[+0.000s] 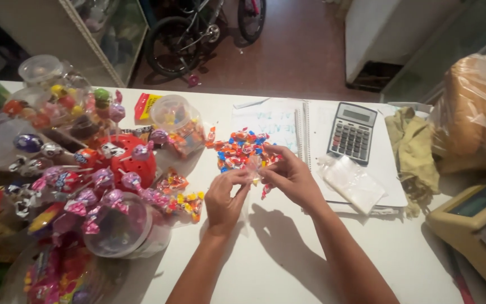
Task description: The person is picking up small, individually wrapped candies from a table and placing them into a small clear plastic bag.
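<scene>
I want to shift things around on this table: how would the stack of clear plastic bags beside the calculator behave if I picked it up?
The bags look thin and limp, so they would probably flop and sag. They appear very light and glossy, so the stack may slide apart. Being flat, they are unlikely to roll off the notebook.

Left hand (224, 197), right hand (291, 177) pinch small clear bag (252, 167) over table (288, 264).

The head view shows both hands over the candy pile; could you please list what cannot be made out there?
- What the left hand and right hand pinch: a small clear bag, its contents hidden by fingers.
- Candy pile: wrappers too small to tell apart.
- Scale: cut off by the right edge.
</scene>
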